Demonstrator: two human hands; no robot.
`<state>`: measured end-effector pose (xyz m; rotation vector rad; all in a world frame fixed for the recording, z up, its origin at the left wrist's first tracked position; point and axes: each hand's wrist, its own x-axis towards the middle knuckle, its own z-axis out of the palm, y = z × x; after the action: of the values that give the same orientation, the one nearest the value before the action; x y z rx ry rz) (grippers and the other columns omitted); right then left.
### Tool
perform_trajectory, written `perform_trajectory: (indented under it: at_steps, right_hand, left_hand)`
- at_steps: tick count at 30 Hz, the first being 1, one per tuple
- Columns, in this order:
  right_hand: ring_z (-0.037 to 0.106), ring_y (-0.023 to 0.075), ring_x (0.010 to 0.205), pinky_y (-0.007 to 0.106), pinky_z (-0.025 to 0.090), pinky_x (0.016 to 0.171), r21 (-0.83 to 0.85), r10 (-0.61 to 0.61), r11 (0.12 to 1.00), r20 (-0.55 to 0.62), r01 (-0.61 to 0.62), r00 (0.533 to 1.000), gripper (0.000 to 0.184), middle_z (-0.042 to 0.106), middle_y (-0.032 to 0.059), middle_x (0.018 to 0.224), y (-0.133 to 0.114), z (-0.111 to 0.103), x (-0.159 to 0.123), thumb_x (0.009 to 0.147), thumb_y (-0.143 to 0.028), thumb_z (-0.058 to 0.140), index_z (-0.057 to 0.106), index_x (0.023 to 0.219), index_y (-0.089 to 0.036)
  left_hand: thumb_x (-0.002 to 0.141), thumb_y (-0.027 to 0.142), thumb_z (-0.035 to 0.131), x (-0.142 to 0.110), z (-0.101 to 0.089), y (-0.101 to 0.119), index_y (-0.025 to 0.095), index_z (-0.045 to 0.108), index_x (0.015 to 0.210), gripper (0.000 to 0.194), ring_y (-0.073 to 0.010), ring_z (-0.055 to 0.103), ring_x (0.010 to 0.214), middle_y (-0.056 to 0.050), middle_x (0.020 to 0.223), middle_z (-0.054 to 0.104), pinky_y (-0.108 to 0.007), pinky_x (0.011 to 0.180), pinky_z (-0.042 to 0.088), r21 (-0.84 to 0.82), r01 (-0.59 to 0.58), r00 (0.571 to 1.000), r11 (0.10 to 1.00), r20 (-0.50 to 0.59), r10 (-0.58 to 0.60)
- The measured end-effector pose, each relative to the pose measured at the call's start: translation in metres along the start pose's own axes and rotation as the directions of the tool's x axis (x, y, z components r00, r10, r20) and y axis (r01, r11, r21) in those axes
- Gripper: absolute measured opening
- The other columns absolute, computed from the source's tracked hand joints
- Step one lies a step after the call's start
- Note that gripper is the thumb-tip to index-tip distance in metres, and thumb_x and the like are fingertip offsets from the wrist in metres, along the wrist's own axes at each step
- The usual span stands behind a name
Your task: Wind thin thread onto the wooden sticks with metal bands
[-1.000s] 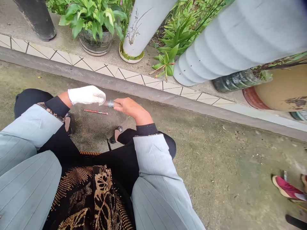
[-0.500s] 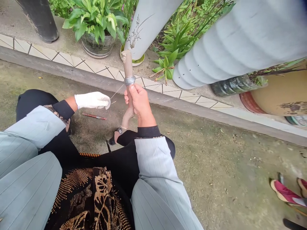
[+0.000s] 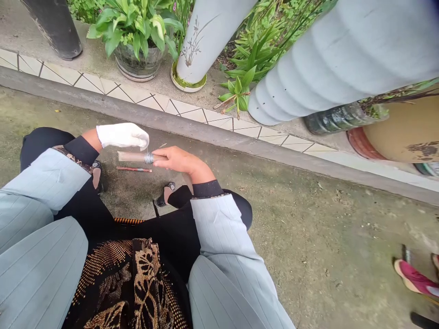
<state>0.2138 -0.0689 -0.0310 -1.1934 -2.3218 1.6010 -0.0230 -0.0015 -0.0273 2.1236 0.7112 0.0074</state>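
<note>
My right hand (image 3: 180, 160) is closed round one end of a pale wooden stick (image 3: 130, 156), which lies nearly level and points left. A band of thin silver wire (image 3: 148, 158) is wound round the stick just beyond my fingertips. My left hand (image 3: 121, 136), in a white glove, is pinched above the stick. From its fingers a short strand of the wire runs down to the winding. Under the stick, a thin reddish rod (image 3: 133, 169) with a greyish band lies on the ground between my feet.
A tiled kerb (image 3: 144, 98) crosses ahead, with a potted plant (image 3: 139, 59), a white pillar (image 3: 199, 50) and a ribbed grey column (image 3: 308, 59) on it. Concrete ground (image 3: 308, 219) spreads to the right, where another person's red shoe (image 3: 411, 275) shows.
The stick has swung from upright to level, pointing left, and come down closer to my left hand. My left hand has shifted slightly left and up; the wire between hand and winding is shorter.
</note>
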Motion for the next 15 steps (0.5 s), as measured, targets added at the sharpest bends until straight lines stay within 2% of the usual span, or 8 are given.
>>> perform_trajectory:
  at_steps: [1,3,5,7,9,11,13,15]
  right_hand:
    - [0.047,0.0101,0.063,0.024,0.036,0.061,0.117,-0.044,0.992,-0.038,0.048,0.998,0.023,0.055,-0.0021,0.073,-0.004,0.000,-0.002,0.083,-0.035,0.059,0.065,0.097,-0.017]
    - [0.046,0.0094,0.060,0.024,0.038,0.058,0.323,-0.090,0.934,-0.206,0.155,0.974,0.028,0.055,-0.0016,0.074,-0.011,-0.003,-0.006,0.084,-0.042,0.059,0.061,0.097,-0.017]
    - [0.045,0.0091,0.059,0.023,0.040,0.055,0.421,-0.049,0.872,-0.431,0.249,0.901,0.034,0.055,-0.0007,0.076,-0.010,-0.010,-0.007,0.086,-0.051,0.057,0.056,0.095,-0.019]
    - [0.046,0.0091,0.059,0.022,0.041,0.054,0.433,0.050,0.860,-0.596,0.269,0.801,0.038,0.055,-0.0004,0.077,-0.003,-0.019,-0.005,0.086,-0.058,0.056,0.054,0.095,-0.021]
    - [0.047,0.0099,0.059,0.022,0.042,0.054,0.416,0.149,0.890,-0.651,0.186,0.744,0.041,0.055,0.0000,0.075,0.010,-0.025,-0.001,0.086,-0.060,0.053,0.055,0.098,-0.021]
    - [0.050,0.0117,0.061,0.024,0.044,0.057,0.346,0.226,0.938,-0.658,0.021,0.718,0.040,0.057,0.0016,0.076,0.022,-0.025,0.003,0.090,-0.056,0.049,0.057,0.103,-0.020]
    - [0.054,0.0151,0.067,0.028,0.045,0.064,0.173,0.255,0.967,-0.660,-0.187,0.707,0.035,0.061,0.0043,0.080,0.030,-0.020,0.006,0.091,-0.048,0.050,0.060,0.107,-0.019]
    - [0.056,0.0190,0.076,0.030,0.043,0.070,-0.042,0.235,0.940,-0.641,-0.339,0.731,0.031,0.065,0.0075,0.087,0.032,-0.011,0.009,0.088,-0.038,0.054,0.062,0.110,-0.018]
  left_hand:
    - [0.088,0.040,0.050,0.001,0.001,-0.002,0.013,0.066,0.086,0.031,-0.0124,0.054,0.067,-0.002,0.075,0.063,-0.022,0.064,0.041,-0.047,0.014,0.999,0.999,-0.031,-0.015]
    - [0.090,0.041,0.047,0.003,0.005,-0.003,0.012,0.066,0.091,0.036,-0.0122,0.053,0.062,-0.003,0.071,0.062,-0.023,0.061,0.041,-0.163,0.023,0.994,0.986,-0.103,-0.040]
    - [0.093,0.042,0.044,0.006,0.010,0.001,0.011,0.066,0.092,0.038,-0.0112,0.050,0.057,-0.004,0.068,0.060,-0.023,0.058,0.040,-0.250,0.013,0.991,0.968,-0.126,-0.046]
    - [0.092,0.041,0.046,0.008,0.016,0.010,0.012,0.066,0.089,0.036,-0.0098,0.049,0.056,-0.003,0.069,0.061,-0.022,0.056,0.039,-0.258,0.014,0.997,0.966,-0.068,-0.032]
    - [0.091,0.039,0.048,0.009,0.019,0.019,0.013,0.067,0.087,0.032,-0.0089,0.049,0.057,-0.003,0.072,0.063,-0.021,0.057,0.038,-0.215,0.017,1.000,0.976,-0.002,-0.018]
    - [0.090,0.037,0.047,0.008,0.018,0.025,0.014,0.067,0.086,0.031,-0.0090,0.051,0.061,-0.002,0.076,0.065,-0.020,0.061,0.038,-0.154,0.007,1.000,0.988,0.023,-0.003]
    - [0.089,0.037,0.047,0.006,0.014,0.026,0.015,0.067,0.084,0.030,-0.0098,0.053,0.065,-0.001,0.078,0.066,-0.020,0.064,0.039,-0.078,-0.013,1.000,0.997,0.016,0.014]
    - [0.088,0.036,0.047,0.004,0.007,0.022,0.015,0.068,0.082,0.030,-0.0107,0.054,0.066,-0.001,0.077,0.066,-0.020,0.066,0.039,0.016,-0.019,1.000,1.000,-0.007,0.019]
